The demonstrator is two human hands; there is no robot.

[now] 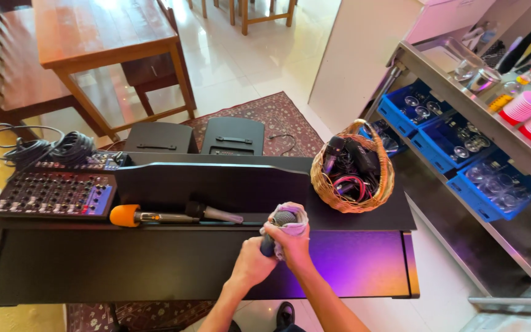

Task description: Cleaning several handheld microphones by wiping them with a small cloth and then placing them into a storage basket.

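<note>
While the left hand point(252, 261) is clenched around the dark handle of a microphone point(276, 230), the right hand point(291, 241) presses a pale cloth point(295, 220) over its mesh head, so both grips are closed: the left on the handle, the right on the cloth and the head beneath it. This microphone stands roughly upright just above the front edge of the black table point(185, 264), which looks like a closed keyboard case. It seems a rigid, fairly light thing with some weight in the handle; the smooth barrel is the safe place to take hold, while the mesh grille is likely to dent if squeezed hard, and the cloth is soft and drapes loosely. A little farther back, two more microphones lie end to end along the ledge, one with an orange foam cover point(124, 215), the other with a grey head point(213, 213). To the left sits an audio mixer point(53, 193) with coiled cables point(44, 147) behind it. To the right stands a wicker basket point(351, 166) holding further microphones and leads. Beyond are two black speakers point(195, 138), a patterned rug point(278, 117), a wooden table point(99, 31), and blue crates of glasses point(456, 147) under a steel shelf.
</note>
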